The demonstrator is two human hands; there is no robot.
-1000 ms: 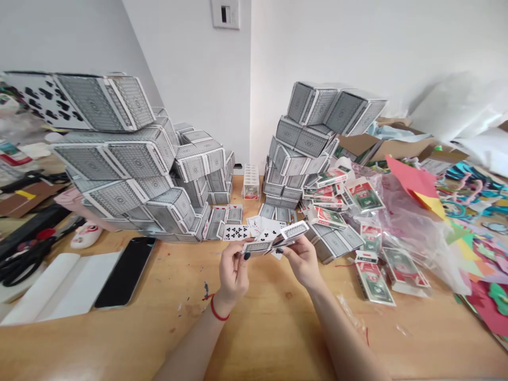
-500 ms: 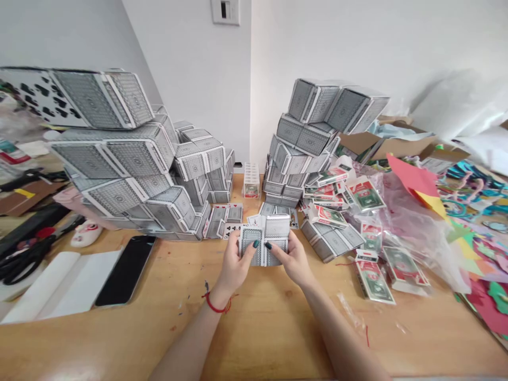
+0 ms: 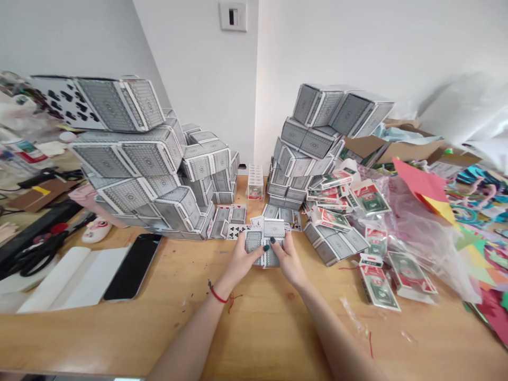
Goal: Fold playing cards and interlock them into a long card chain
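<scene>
Playing cards (image 3: 273,229) are held together just above the worktop (image 3: 257,328), back from its near edge and midway across; at least three patterned backs show. Both hands have a closed grip on them: the left hand (image 3: 239,260) pinches the left side, the right hand (image 3: 292,264) the right, thumbs on top. A second ago the cards were tipped almost edge-on; now they face up flat, which I judge suits pressing or lining up their parts. Whether they are fixed to one another I cannot tell.

Toward the worktop's left side lie one phone (image 3: 133,266), one folded white paper (image 3: 91,280) touching it, and one pair of black scissors (image 3: 43,248). Toward its right side are red-and-green card boxes (image 3: 379,288): at least six, with overlap and clear plastic (image 3: 428,248) spoiling an exact count. One low grey card block (image 3: 336,243) carries one of them.

Just beyond the hands lies a face-up clubs card (image 3: 237,232) among other loose ones, too overlapped to count. Farther back rise two tall card stacks, a left stack (image 3: 148,159) and a right stack (image 3: 300,140), with one clear holder (image 3: 255,185) between them, near the worktop's far edge.
</scene>
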